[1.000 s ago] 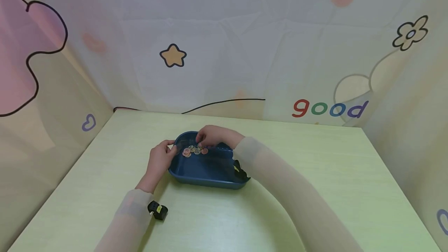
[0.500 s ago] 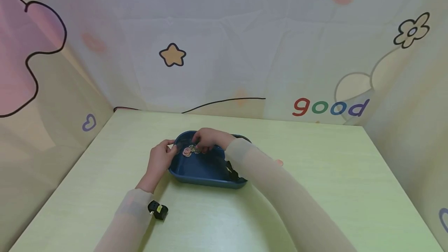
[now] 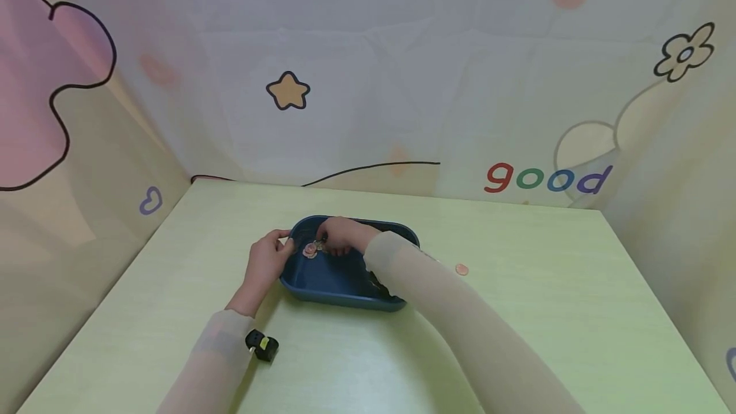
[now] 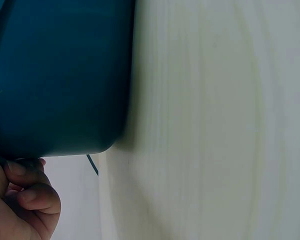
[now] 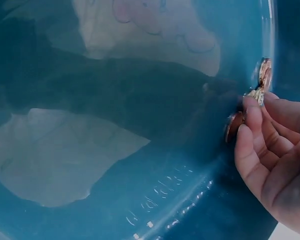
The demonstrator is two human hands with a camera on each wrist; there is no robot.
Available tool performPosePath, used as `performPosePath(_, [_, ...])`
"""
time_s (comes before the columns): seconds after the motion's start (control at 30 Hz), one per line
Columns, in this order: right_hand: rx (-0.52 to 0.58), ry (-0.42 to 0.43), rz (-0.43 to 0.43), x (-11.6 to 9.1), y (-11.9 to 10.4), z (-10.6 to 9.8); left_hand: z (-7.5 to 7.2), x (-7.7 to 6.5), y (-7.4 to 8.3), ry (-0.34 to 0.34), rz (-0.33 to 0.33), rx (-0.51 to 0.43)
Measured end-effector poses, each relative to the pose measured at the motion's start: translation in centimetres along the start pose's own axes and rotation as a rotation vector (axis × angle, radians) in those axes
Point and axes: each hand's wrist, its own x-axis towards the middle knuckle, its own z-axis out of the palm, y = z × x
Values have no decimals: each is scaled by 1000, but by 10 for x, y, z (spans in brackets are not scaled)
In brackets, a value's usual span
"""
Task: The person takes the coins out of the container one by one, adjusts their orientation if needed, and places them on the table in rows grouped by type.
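A dark blue tray (image 3: 339,298) with rounded corners stands on the table. My left hand (image 3: 267,263) grips its left end, thumb over the rim; in the left wrist view the curled fingers (image 4: 37,197) sit at the wall's edge. Inside the tray my right hand (image 3: 344,235) reaches down to several copper and gold coins (image 3: 310,250) at the left end. The right wrist view shows thumb and fingertips pinching a gold coin (image 5: 258,96), with a copper coin (image 5: 233,126) right at the fingers. More coins behind the hand are hidden.
A pinkish copper coin (image 3: 462,269) lies on the pale table (image 3: 546,312) right of the tray, beyond the right sleeve (image 3: 448,299). A black wrist camera (image 3: 262,345) sticks out from the left sleeve. A printed cloth (image 3: 356,101) encloses the table's back and sides.
My right hand has moved left and lower over the coins, now covering some that showed before. The coin on the table has come out from behind the right sleeve. My left hand keeps its grip.
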Motion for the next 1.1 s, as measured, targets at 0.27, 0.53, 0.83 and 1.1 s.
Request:
performPosePath(0.27, [-23,54,-59,3,3,8,1,1,0,3,14,-8])
performPosePath(0.53, [-66,68,-62,8,2,11,2,1,0,3,7,-13])
performPosePath(0.83, [-99,78,-51,10,2,14,3,1,-2,6,5,-10])
performPosePath(1.1, [-52,12,-91,14,3,11,1,2,-2,6,13,-13])
